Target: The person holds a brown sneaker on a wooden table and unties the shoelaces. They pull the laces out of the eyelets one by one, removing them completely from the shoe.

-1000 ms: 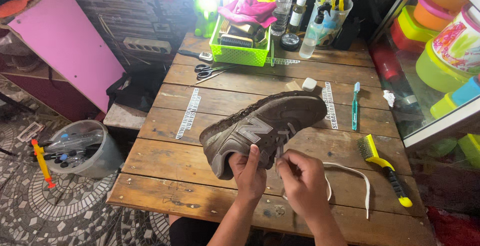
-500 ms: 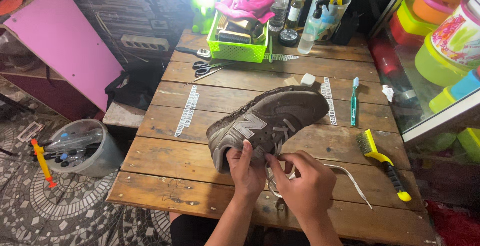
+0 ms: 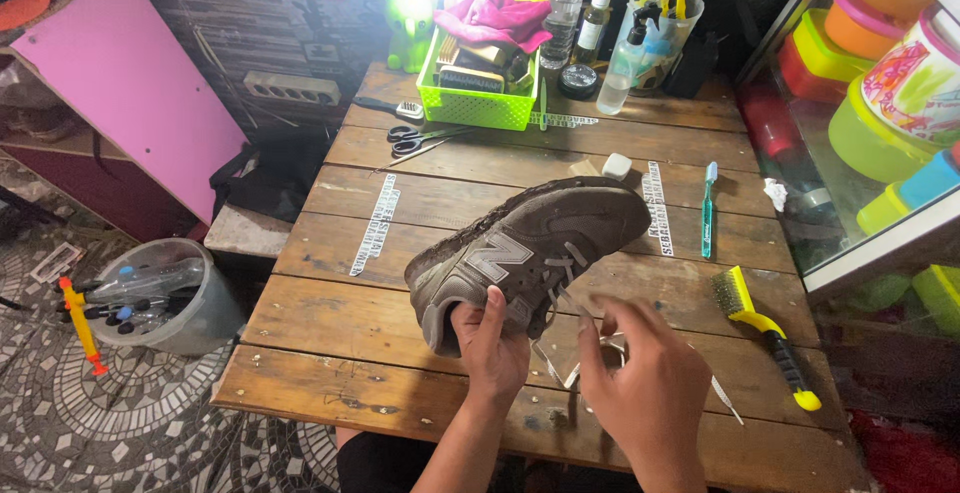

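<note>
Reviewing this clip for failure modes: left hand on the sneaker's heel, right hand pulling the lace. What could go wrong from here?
1. The left hand holds the brown sneaker only at the heel, with the toe raised; a hard tug might twist it out of that grip.
2. The loose lace trails under the right hand and over the table near its front edge; it may snag or drop off.
3. The yellow wire brush lies close to the right hand and could get knocked.

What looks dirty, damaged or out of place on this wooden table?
The brown sneaker stands out: its upper looks dusty and soiled. The left hand grips its heel, and the right hand is at the pale lace, which hangs loose. Nothing on the table looks spilled.
</note>
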